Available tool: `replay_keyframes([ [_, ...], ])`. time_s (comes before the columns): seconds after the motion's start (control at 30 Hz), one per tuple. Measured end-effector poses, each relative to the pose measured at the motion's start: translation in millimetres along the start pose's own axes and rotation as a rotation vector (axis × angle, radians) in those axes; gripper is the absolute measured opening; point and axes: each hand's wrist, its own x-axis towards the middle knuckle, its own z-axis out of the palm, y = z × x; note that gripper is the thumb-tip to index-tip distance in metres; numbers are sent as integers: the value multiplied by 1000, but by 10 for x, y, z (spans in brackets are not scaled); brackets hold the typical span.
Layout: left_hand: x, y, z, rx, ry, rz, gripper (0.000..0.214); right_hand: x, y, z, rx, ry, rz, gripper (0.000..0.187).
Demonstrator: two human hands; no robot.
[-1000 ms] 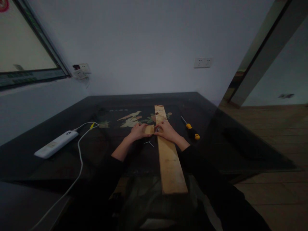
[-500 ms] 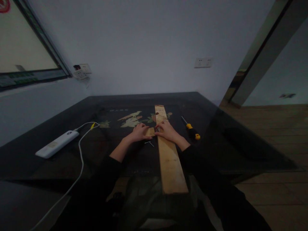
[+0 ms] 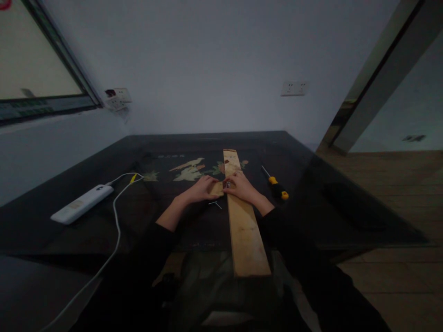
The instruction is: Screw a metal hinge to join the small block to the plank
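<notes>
Block (image 3: 216,188) under left hand (image 3: 200,189) fingers, against plank (image 3: 244,221) | right hand (image 3: 241,188) fingers on plank | clamped or loose: cannot tell

yellow-handled screwdriver (image 3: 276,185) lying on the dark table (image 3: 62,235) at the right, white power bank (image 3: 82,210) at the left, its white cable (image 3: 116,230) trailing over the near edge, wall sockets (image 3: 293,88), window (image 3: 34,69), wooden floor (image 3: 398,230)

Dark table (image 3: 311,193) carries plank (image 3: 244,226), small block (image 3: 217,188), screwdriver (image 3: 276,184), nails (image 3: 215,203), power bank (image 3: 82,203).
</notes>
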Motion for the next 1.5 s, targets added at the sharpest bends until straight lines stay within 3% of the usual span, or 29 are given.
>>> replay_keyframes([
  [0.27,-11,14,50,-42,11,119,64,2,-9,-9,15,-18,16,33],
  [0.67,13,-32,78,-67,54,130,63,15,4,3,12,-18,12,38],
  [1.03,23,-85,116,-108,101,241,61,19,7,-55,76,5,16,40],
  [1.17,27,-83,116,-104,86,261,54,13,-155,-163,94,77,-12,24],
  [1.27,17,-73,105,-103,64,279,46,-37,-387,-171,40,-29,-90,12],
  [1.37,0,-77,93,-105,68,265,50,-120,-612,-97,-186,-147,-189,13],
  [1.5,-4,-98,93,-108,58,273,55,-215,-770,32,-453,-122,-201,28],
])
